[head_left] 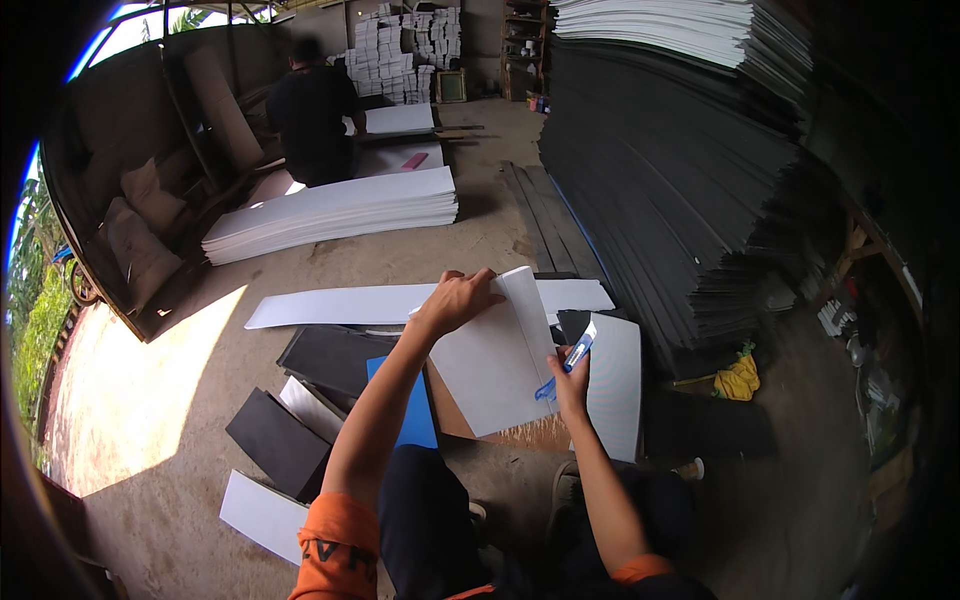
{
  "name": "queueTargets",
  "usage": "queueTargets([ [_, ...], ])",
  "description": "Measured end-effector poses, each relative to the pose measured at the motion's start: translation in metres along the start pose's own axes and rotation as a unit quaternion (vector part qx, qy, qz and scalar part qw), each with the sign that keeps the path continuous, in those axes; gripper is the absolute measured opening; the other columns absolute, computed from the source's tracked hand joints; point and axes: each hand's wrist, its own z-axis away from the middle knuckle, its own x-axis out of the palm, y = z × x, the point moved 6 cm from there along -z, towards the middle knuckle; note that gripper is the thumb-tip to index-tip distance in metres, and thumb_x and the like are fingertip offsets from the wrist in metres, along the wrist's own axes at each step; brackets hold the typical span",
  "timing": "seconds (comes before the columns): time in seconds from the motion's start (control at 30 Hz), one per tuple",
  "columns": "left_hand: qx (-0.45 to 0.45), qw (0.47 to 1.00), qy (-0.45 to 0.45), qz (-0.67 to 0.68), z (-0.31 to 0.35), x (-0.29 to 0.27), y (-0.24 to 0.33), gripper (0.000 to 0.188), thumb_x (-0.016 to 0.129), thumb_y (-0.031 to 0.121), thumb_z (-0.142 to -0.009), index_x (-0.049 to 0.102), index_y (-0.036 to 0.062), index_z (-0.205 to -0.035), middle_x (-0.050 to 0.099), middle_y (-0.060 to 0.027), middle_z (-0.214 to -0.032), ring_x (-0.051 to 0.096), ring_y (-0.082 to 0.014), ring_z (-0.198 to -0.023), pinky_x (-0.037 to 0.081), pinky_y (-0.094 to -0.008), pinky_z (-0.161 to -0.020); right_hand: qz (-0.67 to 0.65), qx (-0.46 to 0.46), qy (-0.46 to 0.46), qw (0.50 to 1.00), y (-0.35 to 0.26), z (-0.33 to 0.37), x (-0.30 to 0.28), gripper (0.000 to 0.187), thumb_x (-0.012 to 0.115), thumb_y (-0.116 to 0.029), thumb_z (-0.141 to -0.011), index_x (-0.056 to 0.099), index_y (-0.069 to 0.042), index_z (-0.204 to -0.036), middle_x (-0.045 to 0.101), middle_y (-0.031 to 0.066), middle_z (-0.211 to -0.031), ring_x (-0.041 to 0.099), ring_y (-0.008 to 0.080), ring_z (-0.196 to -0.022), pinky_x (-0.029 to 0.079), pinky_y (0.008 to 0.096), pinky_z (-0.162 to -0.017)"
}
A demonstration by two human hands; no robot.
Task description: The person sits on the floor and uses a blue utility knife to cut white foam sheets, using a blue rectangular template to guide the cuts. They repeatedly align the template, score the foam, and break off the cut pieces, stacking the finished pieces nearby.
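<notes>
My left hand (pixel 463 302) is closed on the upper edge of a white foam-like sheet (pixel 488 365), which is tilted up in front of me. A straight line runs down the sheet near its right side, marking off a narrow strip; I cannot tell whether it is a cut or an overlapping edge. My right hand (pixel 571 386) grips a blue utility knife (pixel 578 350) beside the sheet's right edge, its tip pointing up and away. Beneath the sheet lies a brown board (pixel 455 408) with a frayed near edge.
A long white strip (pixel 340 303) lies beyond my hands. Black sheets (pixel 275 440) and a blue sheet (pixel 415 415) are at left, a white panel (pixel 613 390) at right. A tall stack of black sheets (pixel 670 180) rises at right. Another person (pixel 312 115) sits beyond stacked white sheets (pixel 340 215).
</notes>
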Motion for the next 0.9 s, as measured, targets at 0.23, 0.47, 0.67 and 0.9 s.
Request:
queueTargets([
  [0.23,0.021,0.993,0.025,-0.11,0.028,0.065,0.025,0.03,0.048,0.027,-0.083,0.048,0.0119,-0.108,0.057,-0.0072,-0.103,0.055,-0.0217,-0.095,0.03,-0.0409,-0.086,-0.445,0.439,0.043,0.78,0.074,0.027,-0.022,0.01,0.042,-0.001,-0.08,0.036,0.0,-0.088,0.045,0.014,-0.084,0.052,0.0282,-0.076,0.049,0.0425,-0.071],
  [0.47,0.012,0.993,0.034,-0.108,0.036,0.12,0.01,0.032,0.049,0.038,-0.081,0.049,0.0177,-0.106,0.058,-0.0049,-0.094,0.055,-0.0229,-0.094,0.034,-0.0467,-0.08,-0.298,0.384,-0.062,0.872,0.058,0.041,-0.025,0.009,0.038,0.001,-0.083,0.038,0.005,-0.092,0.047,0.0126,-0.086,0.053,0.0222,-0.073,0.048,0.0316,-0.063],
  [0.67,0.0,0.996,0.045,-0.082,0.031,0.13,0.011,0.027,0.05,0.033,-0.08,0.048,0.015,-0.101,0.057,-0.0062,-0.096,0.054,-0.0242,-0.093,0.039,-0.0432,-0.076,-0.022,0.253,-0.088,0.963,0.04,0.034,-0.042,0.017,0.038,-0.02,-0.091,0.041,-0.004,-0.094,0.04,0.001,-0.059,0.044,0.0112,-0.042,0.035,0.0249,-0.036],
  [0.9,-0.039,0.995,0.036,-0.09,0.02,0.138,0.023,0.033,0.046,0.02,-0.081,0.044,0.003,-0.11,0.058,-0.0148,-0.101,0.056,-0.0265,-0.092,0.035,-0.0442,-0.086,0.152,0.183,-0.169,0.956,0.024,0.029,-0.02,0.021,0.042,-0.019,-0.088,0.033,0.0,-0.095,0.055,0.0127,-0.063,0.058,0.0254,-0.048,0.046,0.036,-0.043],
])
